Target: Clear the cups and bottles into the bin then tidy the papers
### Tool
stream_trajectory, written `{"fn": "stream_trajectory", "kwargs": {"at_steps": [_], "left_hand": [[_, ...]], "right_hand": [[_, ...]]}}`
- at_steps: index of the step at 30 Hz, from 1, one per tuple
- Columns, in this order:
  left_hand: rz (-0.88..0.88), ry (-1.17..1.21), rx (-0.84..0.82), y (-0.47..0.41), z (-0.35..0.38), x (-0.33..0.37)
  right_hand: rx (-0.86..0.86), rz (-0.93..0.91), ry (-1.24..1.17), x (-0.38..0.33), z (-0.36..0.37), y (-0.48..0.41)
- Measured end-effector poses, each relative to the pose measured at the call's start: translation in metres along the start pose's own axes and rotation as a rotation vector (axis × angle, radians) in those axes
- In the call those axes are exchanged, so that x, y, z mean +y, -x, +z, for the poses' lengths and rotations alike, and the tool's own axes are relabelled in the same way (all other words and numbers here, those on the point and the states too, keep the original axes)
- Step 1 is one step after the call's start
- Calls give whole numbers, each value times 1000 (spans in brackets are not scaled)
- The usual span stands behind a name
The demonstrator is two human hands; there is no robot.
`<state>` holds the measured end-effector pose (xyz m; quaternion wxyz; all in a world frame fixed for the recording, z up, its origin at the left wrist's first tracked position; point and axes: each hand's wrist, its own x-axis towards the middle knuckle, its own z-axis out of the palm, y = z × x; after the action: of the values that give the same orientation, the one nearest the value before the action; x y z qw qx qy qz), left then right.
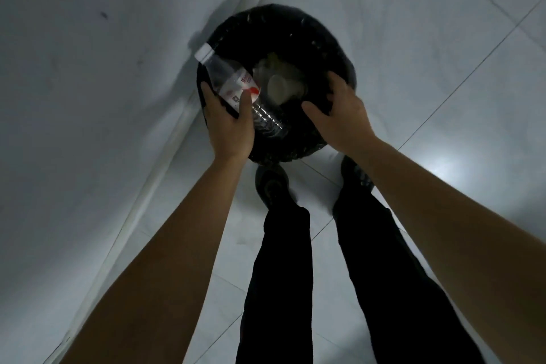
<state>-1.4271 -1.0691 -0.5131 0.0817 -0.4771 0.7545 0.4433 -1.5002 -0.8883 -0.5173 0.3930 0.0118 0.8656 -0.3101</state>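
Observation:
A round bin with a black liner [295, 26] stands on the floor by the wall. My left hand [229, 124] holds a clear plastic bottle [233, 83] with a white cap and a red-and-white label, tilted over the bin's left rim, cap pointing up-left. My right hand [339, 115] hovers over the bin's right rim with fingers spread and nothing in it. Inside the bin lie pale cups [280, 86] and other waste.
A white wall [103, 83] runs along the left, meeting the pale tiled floor [443, 68] just behind the bin. My legs in black trousers [283, 260] and dark shoes [270, 183] stand right below the bin.

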Motion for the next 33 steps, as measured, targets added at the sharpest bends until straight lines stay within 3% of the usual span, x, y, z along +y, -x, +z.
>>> {"fn": "stream_trajectory", "kwargs": {"at_steps": [3,8,20,26,33], "left_hand": [[37,-111,-25,24,-34,25],[244,-177,-46,102,-113,110],[364,184,-8,367,-314,334],[623,278,-112,416,-371,374],[806,188,-462,425,-373,379]], "right_hand": [[-29,-7,67,-21,-30,35],[18,-38,46,-71,-111,120],[394,-267,-234,-215,-314,432],[744,-262,-496,-223,-327,557],[1149,25,-686,-187,-244,656]]}}
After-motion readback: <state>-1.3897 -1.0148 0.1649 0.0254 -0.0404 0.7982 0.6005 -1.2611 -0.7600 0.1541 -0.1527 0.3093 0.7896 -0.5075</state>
